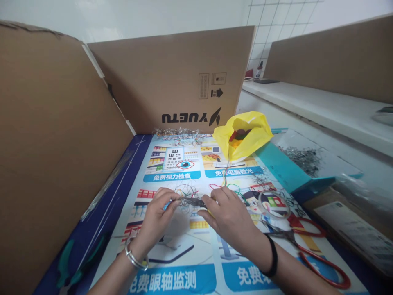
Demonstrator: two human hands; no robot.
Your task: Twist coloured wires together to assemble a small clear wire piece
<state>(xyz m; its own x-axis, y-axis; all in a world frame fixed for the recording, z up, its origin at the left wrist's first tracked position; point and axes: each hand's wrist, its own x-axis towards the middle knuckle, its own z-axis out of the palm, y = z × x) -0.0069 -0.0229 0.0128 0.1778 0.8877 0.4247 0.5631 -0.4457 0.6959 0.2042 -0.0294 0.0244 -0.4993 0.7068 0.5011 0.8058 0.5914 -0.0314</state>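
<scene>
My right hand (225, 209) is closed around a pair of pliers (194, 201), whose narrow dark jaws point left; a bit of yellow handle shows below the palm. At the tips of those jaws, the fingers of my left hand (161, 209) are pinched together. What they hold is too small to make out. Fine loose wires (186, 190) lie tangled around and behind the plier tips. Red, green and yellow threads (225, 184) run from just behind my right hand up to a yellow bag (242, 135).
Red-handled scissors (307, 246) and a clear tape roll (274, 204) lie at right. Green-handled pliers (72, 262) rest at lower left. Cardboard panels (172, 78) wall the left and back. Wire scraps (181, 133) lie at the back, and a cardboard box (353, 225) stands right.
</scene>
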